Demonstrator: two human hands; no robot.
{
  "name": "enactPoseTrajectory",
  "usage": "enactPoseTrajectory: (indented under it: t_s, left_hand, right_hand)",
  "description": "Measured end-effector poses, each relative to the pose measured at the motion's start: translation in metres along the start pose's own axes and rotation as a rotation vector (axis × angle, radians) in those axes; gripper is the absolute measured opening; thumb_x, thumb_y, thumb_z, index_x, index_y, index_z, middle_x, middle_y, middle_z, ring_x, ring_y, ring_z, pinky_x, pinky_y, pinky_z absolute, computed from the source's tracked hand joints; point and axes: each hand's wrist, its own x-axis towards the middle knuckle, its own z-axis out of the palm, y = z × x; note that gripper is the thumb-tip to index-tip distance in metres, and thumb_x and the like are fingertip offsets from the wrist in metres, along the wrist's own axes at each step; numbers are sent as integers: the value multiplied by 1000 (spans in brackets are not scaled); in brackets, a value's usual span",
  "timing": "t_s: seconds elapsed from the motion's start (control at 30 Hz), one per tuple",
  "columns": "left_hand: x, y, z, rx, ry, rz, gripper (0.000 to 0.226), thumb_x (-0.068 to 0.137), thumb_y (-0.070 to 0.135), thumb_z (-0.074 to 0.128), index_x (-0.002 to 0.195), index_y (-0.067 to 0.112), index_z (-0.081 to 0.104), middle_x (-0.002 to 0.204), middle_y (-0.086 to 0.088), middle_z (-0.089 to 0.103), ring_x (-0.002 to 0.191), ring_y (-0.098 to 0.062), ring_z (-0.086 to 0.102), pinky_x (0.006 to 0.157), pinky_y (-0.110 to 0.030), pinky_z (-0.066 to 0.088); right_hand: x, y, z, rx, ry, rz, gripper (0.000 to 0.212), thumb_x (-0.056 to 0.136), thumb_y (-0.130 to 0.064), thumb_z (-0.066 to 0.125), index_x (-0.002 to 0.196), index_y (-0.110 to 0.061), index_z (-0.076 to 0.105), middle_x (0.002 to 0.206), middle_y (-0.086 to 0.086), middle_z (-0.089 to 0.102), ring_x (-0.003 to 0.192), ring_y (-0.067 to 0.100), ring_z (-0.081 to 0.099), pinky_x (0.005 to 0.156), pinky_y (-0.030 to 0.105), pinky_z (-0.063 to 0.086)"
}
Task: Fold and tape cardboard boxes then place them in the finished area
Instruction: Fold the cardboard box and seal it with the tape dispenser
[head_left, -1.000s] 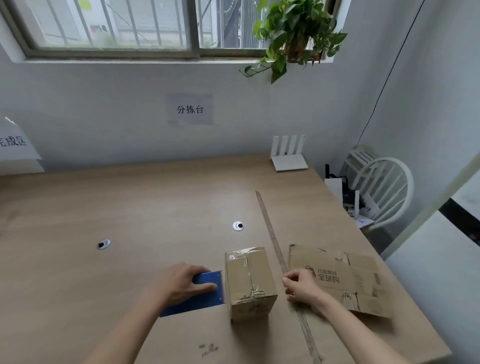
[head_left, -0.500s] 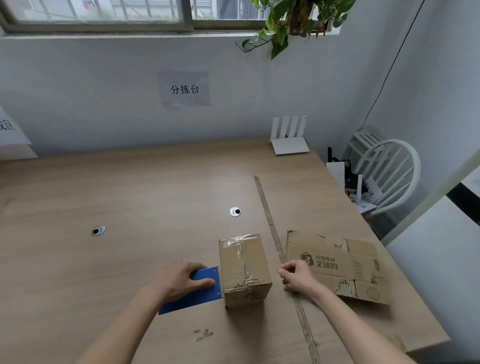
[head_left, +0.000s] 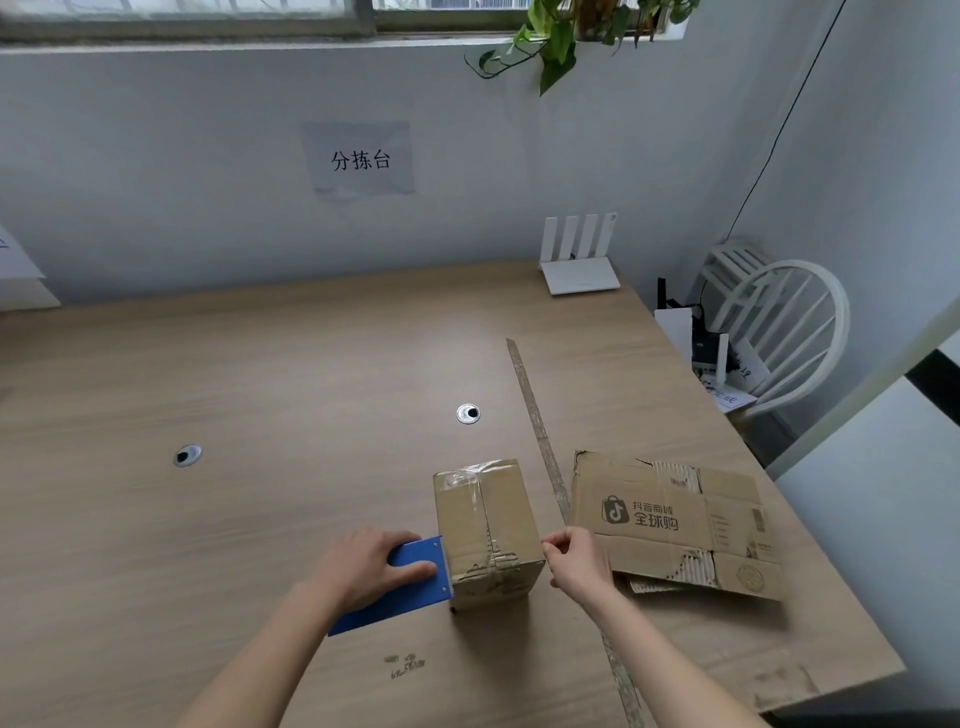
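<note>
A small folded cardboard box (head_left: 485, 530) with clear tape along its top seam stands on the wooden table (head_left: 260, 395), near the front. My left hand (head_left: 366, 566) grips a blue tape dispenser (head_left: 402, 590) whose front end sits against the box's left side. My right hand (head_left: 574, 561) is at the box's right side with thumb and forefinger pinched together; whether they hold tape I cannot tell. A flattened printed cardboard box (head_left: 675, 519) lies to the right of my right hand.
A strip of tape (head_left: 540, 436) runs along the table from back to front. Two round cable holes (head_left: 468, 413) sit in the tabletop. A white router (head_left: 579, 260) stands at the back right. A white chair (head_left: 779, 332) is beyond the table's right edge.
The camera has tilted down a little, so everything sits higher in view. Both hands stay beside the box; my right hand has come closer to its right edge.
</note>
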Motion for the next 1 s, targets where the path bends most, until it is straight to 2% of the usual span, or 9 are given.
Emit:
enactPoseTrajectory:
  t_s: [0.13,0.23,0.3,0.33,0.4,0.47,0.73,0.83,1.0]
  left_hand:
    - [1,-2,4,-27,-5,-7,66,75,90,38,123,50,60,102,21,68,84,-3,61,74,-27,50]
    - [0,-1,5,-35,-4,-11,66,75,90,38,124,51,58,105,21,69,86,-4,62,76,-29,51]
    - [0,1,6,-44,2,-13,66,75,91,37,124,52,58,105,20,69,86,-5,62,76,-29,51]
    - [0,2,6,-51,5,-15,66,75,91,36,123,52,58,104,21,69,87,-5,62,76,-28,50]
    - [-1,1,7,-72,8,-23,66,75,91,37,123,52,58,105,21,69,88,-5,62,76,-28,49]
    - [-5,-3,10,-113,9,-40,64,75,89,40,124,51,59,106,21,69,88,-5,62,79,-29,51]
    - [-20,-21,-21,-17,13,28,60,78,86,41,124,51,57,101,18,70,78,-4,56,63,-20,37]
    - [-25,-31,-24,-6,-1,-15,58,80,84,42,121,48,60,90,19,66,75,-4,54,60,-18,35]
    - [-20,-18,1,130,1,-59,59,82,81,39,119,41,61,103,10,71,88,-17,63,70,-32,45]
  right_hand:
    - [-1,-5,-1,-26,-26,48,31,94,-20,65,124,-12,69,112,10,73,103,29,70,97,43,54]
    - [-8,-15,-5,-163,145,-167,77,95,-13,61,160,-25,22,158,4,37,134,28,51,102,34,45]
    - [-17,-30,4,-205,219,-451,82,99,-14,55,162,-26,6,167,0,15,150,21,30,116,32,36]
    - [-21,-37,14,-246,161,-549,83,101,-23,54,162,-25,-3,170,-2,1,155,16,11,124,31,22]
    - [-28,-42,37,-364,-25,-574,94,100,-50,48,157,-25,-23,164,-5,-29,152,10,-21,125,33,-7]
    - [-27,-35,53,-524,-125,-525,102,96,-68,38,150,-22,-34,155,-3,-45,146,13,-36,122,35,-19]
    - [-25,-33,61,-684,-150,-500,102,93,-77,25,147,-19,-39,152,-1,-50,141,15,-45,110,29,-35]
    - [-27,-35,62,-693,-156,-484,102,93,-77,25,149,-19,-37,153,-1,-49,142,16,-44,117,34,-29]
    - [-32,-37,61,-684,-159,-476,102,94,-76,27,150,-18,-36,154,0,-47,143,16,-42,121,37,-22]
